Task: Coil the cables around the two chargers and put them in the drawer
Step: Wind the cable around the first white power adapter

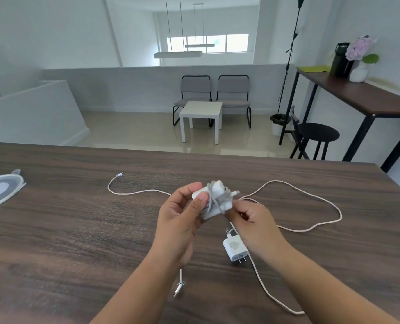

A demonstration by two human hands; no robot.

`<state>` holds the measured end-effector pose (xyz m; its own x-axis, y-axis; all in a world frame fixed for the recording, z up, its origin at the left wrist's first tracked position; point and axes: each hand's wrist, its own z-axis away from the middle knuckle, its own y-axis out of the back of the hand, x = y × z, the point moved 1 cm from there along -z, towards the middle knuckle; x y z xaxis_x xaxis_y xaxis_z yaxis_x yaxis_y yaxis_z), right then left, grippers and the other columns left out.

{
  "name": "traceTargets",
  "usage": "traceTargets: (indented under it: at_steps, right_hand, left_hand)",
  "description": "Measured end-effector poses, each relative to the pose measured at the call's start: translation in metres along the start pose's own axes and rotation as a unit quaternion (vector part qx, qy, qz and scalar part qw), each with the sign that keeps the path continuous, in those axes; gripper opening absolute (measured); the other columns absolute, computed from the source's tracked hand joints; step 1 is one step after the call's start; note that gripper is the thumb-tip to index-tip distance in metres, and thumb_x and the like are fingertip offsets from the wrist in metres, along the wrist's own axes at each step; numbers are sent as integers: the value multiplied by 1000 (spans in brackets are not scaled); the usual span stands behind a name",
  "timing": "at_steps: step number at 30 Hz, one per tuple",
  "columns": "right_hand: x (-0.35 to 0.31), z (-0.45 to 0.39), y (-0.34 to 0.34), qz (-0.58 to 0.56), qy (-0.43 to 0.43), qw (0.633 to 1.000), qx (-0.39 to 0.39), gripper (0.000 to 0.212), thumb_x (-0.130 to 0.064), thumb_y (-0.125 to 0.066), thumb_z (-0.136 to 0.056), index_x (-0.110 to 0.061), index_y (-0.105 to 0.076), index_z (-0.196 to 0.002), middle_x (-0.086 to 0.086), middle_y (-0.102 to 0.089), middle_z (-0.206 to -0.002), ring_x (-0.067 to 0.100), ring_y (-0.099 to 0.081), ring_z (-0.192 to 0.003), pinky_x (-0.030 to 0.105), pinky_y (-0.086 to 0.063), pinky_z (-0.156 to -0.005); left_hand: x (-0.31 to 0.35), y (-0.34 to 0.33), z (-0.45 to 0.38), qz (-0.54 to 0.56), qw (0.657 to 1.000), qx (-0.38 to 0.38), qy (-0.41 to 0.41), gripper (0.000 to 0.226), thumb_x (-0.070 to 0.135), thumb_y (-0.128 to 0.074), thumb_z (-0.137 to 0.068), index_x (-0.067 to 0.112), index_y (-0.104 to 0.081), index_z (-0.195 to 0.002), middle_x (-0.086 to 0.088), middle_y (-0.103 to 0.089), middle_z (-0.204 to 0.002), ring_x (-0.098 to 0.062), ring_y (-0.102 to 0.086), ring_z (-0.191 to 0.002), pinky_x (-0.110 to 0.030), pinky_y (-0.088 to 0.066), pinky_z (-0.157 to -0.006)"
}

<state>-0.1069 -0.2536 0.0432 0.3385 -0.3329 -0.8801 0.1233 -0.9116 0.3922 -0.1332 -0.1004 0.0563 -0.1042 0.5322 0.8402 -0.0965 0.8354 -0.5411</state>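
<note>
Head-worn view (near), facing down-forward

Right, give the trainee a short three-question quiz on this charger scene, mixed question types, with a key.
1. True or false: the charger in the left hand already has cable wound round it.
2. Where is the second charger? A) lying on the table below the right hand B) on the stool C) in the left hand
3. Fill in: the second charger's loose cable lies on the ____.

Key: 1 true; 2 A; 3 table.
</note>
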Motion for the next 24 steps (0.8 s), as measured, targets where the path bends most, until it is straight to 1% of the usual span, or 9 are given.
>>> traceTargets:
  at_steps: [2, 3, 5, 9, 13, 17, 19, 22, 24]
  right_hand:
    - [-2, 10, -4, 79, 35, 996, 2, 17, -23, -62, -90, -34, -75, -92, -27, -64, -67, -10, -56, -66, 5, -36, -62]
    - [-3, 14, -5, 127, 63, 990, -8, 17, -28, -59, -90, -29, -75, -96, -25, -67, -75, -12, -56, -71, 4, -36, -65]
    - [-7, 20, -2, 213, 109, 970, -46, 25, -36, -49, -90, -27, -71, -94, -16, -69, -80, -4, -55, -75, 8, -36, -64]
    - [-22, 15, 17, 303, 153, 939, -59, 37, -48, -33, -89, -28, -64, -87, -11, -65, -80, 14, -62, -73, 34, -50, -60]
    - [-37, 5, 34, 369, 208, 902, -87, 43, -50, -27, -87, -27, -64, -86, -10, -64, -81, 17, -63, -72, 37, -51, -59]
    - [-53, -9, 52, 377, 229, 891, -105, 33, -49, -36, -90, -29, -62, -84, -14, -62, -79, 5, -48, -64, 31, -48, -58]
    - [-57, -18, 58, 359, 222, 898, -123, 34, -52, -38, -88, -30, -64, -84, -16, -61, -77, -1, -45, -66, 27, -45, -59]
    - [-59, -25, 60, 312, 211, 916, -135, 28, -52, -47, -86, -31, -66, -84, -19, -62, -75, 2, -53, -70, 25, -47, -63]
    - [-59, -29, 59, 237, 175, 945, -141, 14, -40, -62, -86, -29, -69, -81, -15, -67, -76, 3, -58, -72, 21, -46, -65]
  left_hand:
    - [-1, -1, -4, 11, 998, 61, -1, 31, 16, -72, -69, 8, -64, -99, -14, -70, -95, -31, -63, -93, -49, -54, -86]
    - [0, 1, -6, 3, 997, 82, -9, 34, 17, -73, -68, 8, -65, -99, -13, -71, -92, -31, -64, -92, -51, -53, -88]
    - [2, 6, -9, -54, 993, 98, -30, 36, 18, -77, -67, 9, -66, -100, -7, -74, -84, -24, -67, -85, -51, -52, -89]
    - [0, 13, -5, -215, 972, 66, -70, 26, 12, -80, -74, 17, -70, -98, -10, -75, -86, -17, -70, -75, -33, -57, -72]
    - [-3, 14, -2, -309, 947, 16, -90, 28, 17, -84, -72, 25, -72, -96, -4, -76, -87, -18, -71, -78, -34, -58, -71]
    - [2, 16, 0, -393, 912, -36, -109, 31, 28, -86, -69, 32, -74, -97, 5, -75, -89, -13, -71, -81, -32, -58, -74]
    - [6, 17, -1, -390, 912, -79, -94, 31, 32, -85, -70, 33, -74, -99, 4, -75, -93, -15, -70, -84, -35, -59, -77]
    - [15, 15, 0, -393, 903, -135, -105, 33, 32, -83, -71, 29, -75, -103, 6, -73, -96, -14, -69, -87, -32, -57, -78]
    - [21, 12, 2, -361, 915, -157, -91, 33, 29, -82, -71, 26, -74, -104, -1, -74, -94, -18, -69, -86, -40, -58, -80]
